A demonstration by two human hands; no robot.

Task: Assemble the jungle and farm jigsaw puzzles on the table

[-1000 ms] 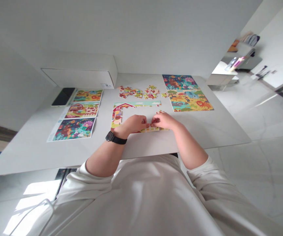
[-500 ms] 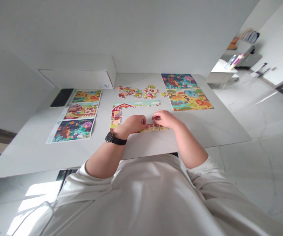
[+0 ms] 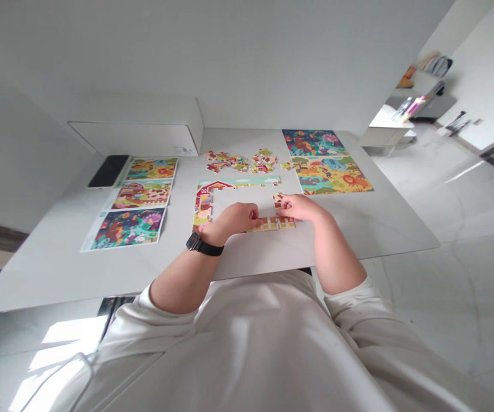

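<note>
Right hand [image 3: 302,207] pinches a jigsaw piece [image 3: 278,199] between its fingers [image 3: 285,201]; whether the curled left hand [image 3: 234,218] grips anything cannot be told.

Bright, even light here — sun glares on the tile floor [image 3: 58,357] low on my left, and the picture's edges warp.

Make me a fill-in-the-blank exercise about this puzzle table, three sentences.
The watch on the left hand has a ____ strap.
The partly built puzzle border shows a red ____ at its corner.
Three printed picture sheets lie on the person's ____ side of the border.

Missing words: black; barn; left.
</note>
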